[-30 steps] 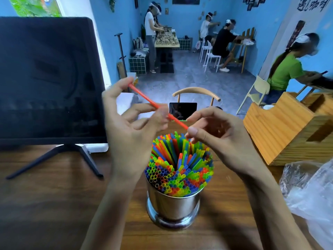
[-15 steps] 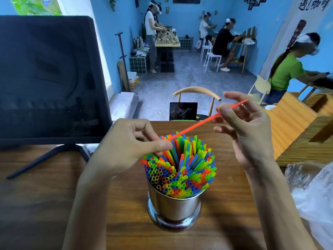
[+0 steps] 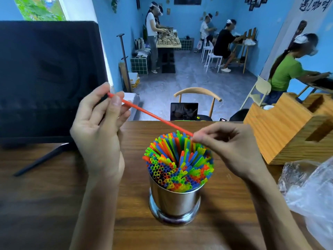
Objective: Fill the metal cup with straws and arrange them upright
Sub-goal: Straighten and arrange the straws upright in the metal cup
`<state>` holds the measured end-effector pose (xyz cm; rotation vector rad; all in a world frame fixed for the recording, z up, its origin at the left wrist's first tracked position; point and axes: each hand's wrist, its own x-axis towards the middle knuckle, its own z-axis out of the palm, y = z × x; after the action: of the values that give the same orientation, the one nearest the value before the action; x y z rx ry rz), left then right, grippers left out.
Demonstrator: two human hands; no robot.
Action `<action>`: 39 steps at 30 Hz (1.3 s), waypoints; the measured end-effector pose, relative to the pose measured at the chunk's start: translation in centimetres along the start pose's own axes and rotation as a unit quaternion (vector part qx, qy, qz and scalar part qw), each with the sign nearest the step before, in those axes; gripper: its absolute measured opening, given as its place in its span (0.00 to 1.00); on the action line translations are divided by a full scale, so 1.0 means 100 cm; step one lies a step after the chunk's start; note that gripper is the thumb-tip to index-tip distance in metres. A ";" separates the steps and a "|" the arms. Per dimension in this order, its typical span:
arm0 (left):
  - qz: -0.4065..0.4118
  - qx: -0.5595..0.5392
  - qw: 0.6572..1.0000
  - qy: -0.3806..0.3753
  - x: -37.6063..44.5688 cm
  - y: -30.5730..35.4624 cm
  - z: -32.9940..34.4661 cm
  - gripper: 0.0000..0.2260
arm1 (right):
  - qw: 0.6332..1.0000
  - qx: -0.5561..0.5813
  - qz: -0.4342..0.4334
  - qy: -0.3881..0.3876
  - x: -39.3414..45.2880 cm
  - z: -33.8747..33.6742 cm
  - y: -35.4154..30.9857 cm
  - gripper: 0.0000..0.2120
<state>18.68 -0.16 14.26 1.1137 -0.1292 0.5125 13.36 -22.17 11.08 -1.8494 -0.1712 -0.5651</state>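
Metal cup: the metal cup (image 3: 174, 201) stands upright on the wooden bench (image 3: 45, 204), between the two forearms, and looks packed to the rim.
Straws in the cup: the bundle of coloured straws (image 3: 178, 165) fills the mouth; the near ones stand fairly straight, the far ones fan and lean outward (so not yet tidy).
Loose straw: one orange straw (image 3: 151, 114) lies slanted in the air above the cup, not yet inserted.
Left hand: the left hand (image 3: 99, 134) pinches the straw's upper end between thumb and fingertips.
Right hand: the right hand (image 3: 227, 147) pinches the lower end just over the bundle's far edge, fingers curled.
Done: filling seems nearly complete.
Left: seating this orange straw in a gap, then straightening the leaning ones.
Nearby: a crinkled plastic bag (image 3: 313, 193) lies at the right edge, beside a wooden block holder (image 3: 288, 134).
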 end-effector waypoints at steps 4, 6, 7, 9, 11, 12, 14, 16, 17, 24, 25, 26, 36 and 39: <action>0.012 -0.037 0.998 -0.042 -0.007 0.004 0.010 0.09 | 0.995 -0.059 -0.011 -0.073 -0.013 0.000 0.001 0.10; 0.054 -0.022 0.997 -0.059 -0.007 0.004 0.015 0.07 | 0.996 -0.054 -0.006 -0.067 -0.015 0.000 0.004 0.11; 0.074 -0.023 0.995 -0.064 -0.006 0.005 0.017 0.07 | 0.997 -0.039 0.001 -0.062 -0.015 -0.001 0.007 0.11; 0.095 -0.031 0.993 -0.067 -0.001 0.008 0.021 0.07 | 0.999 0.003 0.017 -0.040 -0.015 -0.001 0.011 0.09; 0.104 -0.033 0.992 -0.066 0.003 0.011 0.023 0.08 | 0.999 0.035 0.025 0.008 -0.013 0.001 0.014 0.06; 0.112 -0.028 0.991 -0.066 0.004 0.013 0.024 0.07 | 0.998 0.037 0.033 0.031 -0.011 0.000 0.016 0.05; 0.121 0.003 0.989 -0.088 0.003 0.012 0.024 0.07 | 0.997 0.011 0.067 0.021 -0.006 -0.002 0.019 0.07; 0.104 0.062 0.983 -0.140 -0.003 0.008 0.023 0.07 | 0.993 -0.023 0.109 -0.043 -0.001 -0.003 0.021 0.09; 0.085 0.102 0.975 -0.176 -0.007 0.005 0.022 0.07 | 0.990 -0.026 0.123 -0.064 0.001 -0.001 0.023 0.08; 0.018 0.426 0.838 -0.340 -0.035 -0.017 0.007 0.04 | 0.997 -0.026 0.069 -0.002 0.007 0.003 0.014 0.07; 0.023 0.437 0.833 -0.339 -0.036 -0.016 0.007 0.03 | 0.998 -0.023 0.054 0.002 0.008 0.001 0.009 0.09; 0.032 0.437 0.836 -0.331 -0.036 -0.014 0.008 0.03 | 0.999 -0.013 0.040 -0.001 0.008 -0.001 0.003 0.12; 0.066 0.248 0.918 -0.301 -0.044 0.016 0.038 0.09 | 0.992 0.059 -0.028 -0.110 0.009 -0.011 -0.031 0.15; 0.038 0.107 0.964 -0.241 -0.045 0.025 0.033 0.04 | 0.989 0.047 0.000 -0.138 -0.006 -0.020 -0.019 0.12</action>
<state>14.09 -3.69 16.23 1.4357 -0.5543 0.3186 11.51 -23.27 12.93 -1.8283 -0.3753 -0.2936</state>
